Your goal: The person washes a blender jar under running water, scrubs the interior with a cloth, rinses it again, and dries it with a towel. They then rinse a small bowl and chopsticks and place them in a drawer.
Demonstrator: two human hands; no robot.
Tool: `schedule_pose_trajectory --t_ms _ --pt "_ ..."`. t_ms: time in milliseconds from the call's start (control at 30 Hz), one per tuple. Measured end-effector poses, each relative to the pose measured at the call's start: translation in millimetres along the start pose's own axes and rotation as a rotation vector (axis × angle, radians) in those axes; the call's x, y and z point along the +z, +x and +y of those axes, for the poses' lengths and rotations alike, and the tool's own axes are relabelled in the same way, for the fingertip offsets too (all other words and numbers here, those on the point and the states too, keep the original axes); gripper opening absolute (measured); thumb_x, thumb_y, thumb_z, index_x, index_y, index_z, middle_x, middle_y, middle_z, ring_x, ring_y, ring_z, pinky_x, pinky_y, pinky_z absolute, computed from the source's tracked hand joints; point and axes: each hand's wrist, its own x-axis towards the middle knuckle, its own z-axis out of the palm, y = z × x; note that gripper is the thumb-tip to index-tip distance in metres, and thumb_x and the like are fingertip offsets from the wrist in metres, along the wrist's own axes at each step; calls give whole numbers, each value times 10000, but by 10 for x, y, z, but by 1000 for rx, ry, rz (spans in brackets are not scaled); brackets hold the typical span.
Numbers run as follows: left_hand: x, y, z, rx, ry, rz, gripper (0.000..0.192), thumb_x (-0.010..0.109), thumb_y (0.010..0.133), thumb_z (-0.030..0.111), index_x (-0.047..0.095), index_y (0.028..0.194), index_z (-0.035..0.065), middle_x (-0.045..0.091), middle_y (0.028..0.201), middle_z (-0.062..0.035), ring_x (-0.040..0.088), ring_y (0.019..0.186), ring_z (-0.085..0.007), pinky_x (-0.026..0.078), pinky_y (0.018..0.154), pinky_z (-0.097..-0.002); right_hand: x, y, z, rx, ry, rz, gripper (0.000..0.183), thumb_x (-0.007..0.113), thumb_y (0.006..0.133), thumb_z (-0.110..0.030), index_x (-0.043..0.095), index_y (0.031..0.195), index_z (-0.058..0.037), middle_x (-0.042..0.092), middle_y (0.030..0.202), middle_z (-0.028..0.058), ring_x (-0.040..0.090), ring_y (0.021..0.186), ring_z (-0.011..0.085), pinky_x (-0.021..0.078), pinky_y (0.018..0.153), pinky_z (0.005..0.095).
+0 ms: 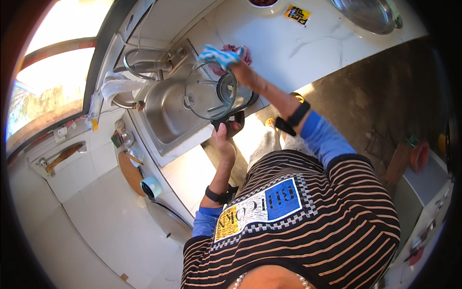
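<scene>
A clear glass blender jar (193, 90) with a dark base inside is tilted over the near edge of the steel sink. Its wide mouth faces up and to the left. My left hand (224, 144) grips the jar's black handle (236, 124). At the jar's far rim, my right hand (236, 67) holds a blue-and-white striped cloth (218, 56); hand and cloth are blurred, and the cloth hides most of the fingers. Small pale bits (230, 90) show at the bottom of the jar. A crumpled pink cloth (245, 54) lies on the counter behind the right hand.
The sink basin (166, 108) has a curved faucet (139, 54) and a white cloth (117, 86) beside it. On the counter (274, 57) are a bowl (264, 3), a yellow packet (297, 14) and a round metal pan (368, 14). A light blue cup (151, 188) and round wooden board (130, 173) stand left.
</scene>
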Motion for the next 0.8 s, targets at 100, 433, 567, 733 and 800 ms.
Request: schedule_pose_trajectory --t_ms 100,433,567,733,800 --pt "-1 -35 5 9 -10 19 362 393 910 317 537 934 -14 556 738 -107 541 750 -220 416 771 -347 165 163 388 15 344 -223 302 442 896 -152 542 1132 7 586 1129 125 510 1123 251 353 976 339" --pt "78 -97 -29 22 -26 99 361 392 887 342 513 881 2 526 715 -115 523 746 -248 407 785 -375 118 -1512 182 790 1938 -176 248 430 913 -186 514 1099 -44 483 1132 110 466 1036 247 302 1006 346" --pt "40 -84 -46 25 -33 96 379 396 876 359 521 879 2 518 716 -113 509 739 -245 400 773 -372 -97 -1726 -356 509 272 -123 264 458 875 -95 517 1127 -46 523 1096 132 499 1045 251 387 954 319" --pt "13 -73 -19 52 8 41 377 419 853 353 521 863 -10 521 711 -117 507 719 -250 396 732 -362 76 -1395 174 409 -345 -278 213 479 814 -49 603 985 -25 602 972 168 569 911 305 459 833 365" --pt "35 -80 37 21 4 43 404 461 818 373 530 857 -23 538 722 -125 528 744 -250 406 751 -354 171 -1094 494 235 -242 -105 215 472 824 -47 611 985 -26 619 961 137 575 876 282 454 843 346"
